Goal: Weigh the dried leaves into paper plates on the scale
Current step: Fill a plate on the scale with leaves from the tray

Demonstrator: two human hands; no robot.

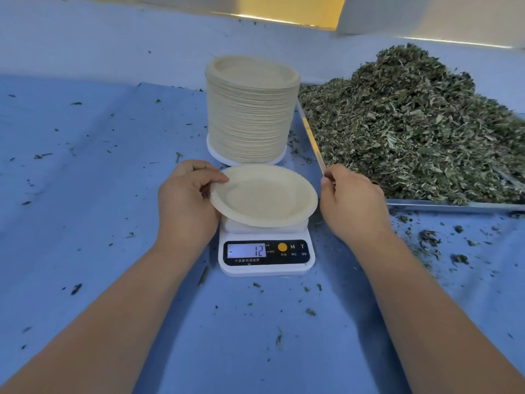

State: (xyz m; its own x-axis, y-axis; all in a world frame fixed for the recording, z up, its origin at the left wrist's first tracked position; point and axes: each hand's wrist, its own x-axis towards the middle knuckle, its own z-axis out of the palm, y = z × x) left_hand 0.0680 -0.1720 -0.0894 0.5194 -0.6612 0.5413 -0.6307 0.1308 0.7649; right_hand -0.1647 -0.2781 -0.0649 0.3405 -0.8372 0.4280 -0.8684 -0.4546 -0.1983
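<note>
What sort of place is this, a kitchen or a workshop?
Probably a small herb or tea portioning bench: a big heap of dried leaves on a metal tray, a tall stack of paper plates, and a digital scale under a single plate the left hand holds.

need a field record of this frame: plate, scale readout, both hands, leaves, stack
plate: one paper plate, empty, tilted over the scale
scale: white scale, display shows a minus sign and 12
hand_L: left hand grips the plate's left rim, thumb on top
hand_R: right hand, fingers curled beside the tray rim; unclear if it holds anything
leaves: dried leaves heaped in metal tray, right of scale
stack: plate stack behind scale
surface: blue cloth with scattered leaf bits
</note>
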